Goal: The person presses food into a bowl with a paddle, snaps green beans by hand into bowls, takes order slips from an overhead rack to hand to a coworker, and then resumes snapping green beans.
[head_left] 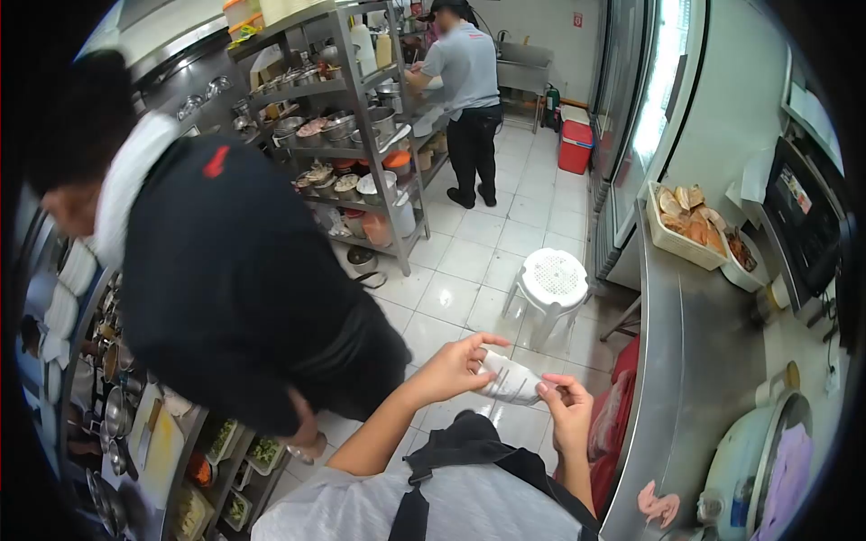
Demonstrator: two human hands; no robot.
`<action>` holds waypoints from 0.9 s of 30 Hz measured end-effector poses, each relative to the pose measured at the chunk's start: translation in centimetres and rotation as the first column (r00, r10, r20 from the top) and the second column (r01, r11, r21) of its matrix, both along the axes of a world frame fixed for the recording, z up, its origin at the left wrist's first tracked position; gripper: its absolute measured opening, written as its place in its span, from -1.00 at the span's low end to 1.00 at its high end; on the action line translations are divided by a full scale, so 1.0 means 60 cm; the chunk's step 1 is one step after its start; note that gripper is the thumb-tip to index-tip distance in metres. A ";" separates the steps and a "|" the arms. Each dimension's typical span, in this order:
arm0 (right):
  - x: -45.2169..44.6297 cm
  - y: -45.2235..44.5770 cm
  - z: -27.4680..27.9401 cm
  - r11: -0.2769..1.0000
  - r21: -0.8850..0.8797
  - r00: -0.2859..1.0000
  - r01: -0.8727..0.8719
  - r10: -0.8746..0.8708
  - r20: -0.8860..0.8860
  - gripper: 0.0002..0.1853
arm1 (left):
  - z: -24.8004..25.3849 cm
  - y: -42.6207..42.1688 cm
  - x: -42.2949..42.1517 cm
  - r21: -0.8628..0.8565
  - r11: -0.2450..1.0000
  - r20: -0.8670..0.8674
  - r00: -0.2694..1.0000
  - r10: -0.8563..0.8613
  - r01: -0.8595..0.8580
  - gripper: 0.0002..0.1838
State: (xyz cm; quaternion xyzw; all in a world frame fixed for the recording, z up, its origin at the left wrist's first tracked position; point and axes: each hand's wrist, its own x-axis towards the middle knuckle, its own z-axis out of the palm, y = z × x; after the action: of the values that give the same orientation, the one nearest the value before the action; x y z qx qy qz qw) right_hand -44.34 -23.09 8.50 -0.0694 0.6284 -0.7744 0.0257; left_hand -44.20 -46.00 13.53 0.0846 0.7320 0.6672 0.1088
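Note:
A small white slip of paper (511, 380) with dark printed lines is stretched between my two hands, in front of my body and above the tiled floor. My left hand (458, 368) pinches its left end, with one finger pointing out to the right. At the right end, the thumb and fingertips of my right hand (566, 402) are closed on the paper. The slip looks slightly curled. Its print is too small to read.
A person in black (225, 243) bends over the left counter. Another person (469, 81) stands by the metal shelves (370, 135). Ahead is a white stool (552, 278). The steel counter (690, 334) on the right bears a bread bin (690, 243), a pink cloth (658, 505) and a large pot (744, 460).

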 end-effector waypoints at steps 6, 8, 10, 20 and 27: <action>-0.197 -0.011 -0.054 0.987 0.043 0.981 -0.154 0.147 0.126 -0.79 | -0.096 -0.012 -0.201 -0.011 0.983 -0.126 0.976 0.179 -0.182 -0.82; -0.278 -0.032 -0.069 0.992 0.077 0.993 -0.098 0.093 0.067 -0.83 | -0.093 -0.026 -0.280 0.066 0.978 0.030 0.980 0.198 -0.199 -0.79; -0.362 -0.053 -0.062 0.994 0.098 0.999 -0.044 0.043 0.009 -0.85 | -0.100 -0.041 -0.363 0.157 0.970 0.141 0.976 0.167 -0.188 -0.76; -0.772 -0.196 -0.002 0.886 0.461 0.911 -0.051 0.231 -0.342 -0.79 | -0.220 -0.171 -0.705 0.848 0.462 0.284 0.959 0.019 -0.261 -0.79; -1.170 -0.329 -0.050 0.984 -0.131 0.992 -0.124 0.124 -0.012 -0.78 | -0.241 -0.430 -0.871 0.247 0.678 0.333 0.718 0.611 -0.692 -0.66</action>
State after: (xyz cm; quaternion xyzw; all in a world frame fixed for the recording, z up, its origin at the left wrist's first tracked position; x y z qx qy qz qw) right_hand -114.53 -42.81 5.50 -0.1115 0.5703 -0.8110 0.0681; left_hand -96.48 -71.80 -0.94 -0.2406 0.5634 0.7869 -0.0736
